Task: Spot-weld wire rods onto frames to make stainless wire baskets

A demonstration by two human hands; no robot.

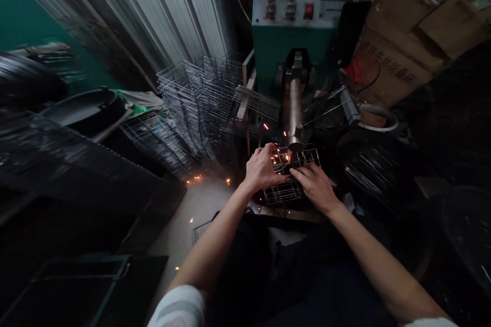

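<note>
A small wire rack (283, 194) of thin metal rods lies under the thick metal electrode bar (295, 107) of a green spot welder (264, 41). My left hand (263, 167) grips the rack's left side, thumb stretched toward the middle. On the right side, my right hand (315, 184) holds the rack with its fingers over the rods. Bright orange sparks fly from the spot below the electrode tip, between my hands. The exact weld point is hidden by sparks and fingers.
Tall stacks of wire grids (199, 107) stand left of the welder. A black round tub (86, 112) is farther left. Cardboard boxes (406, 56) lean at the right, above a dark bundle of rods (372, 168). Sparks land on the pale floor (187, 230).
</note>
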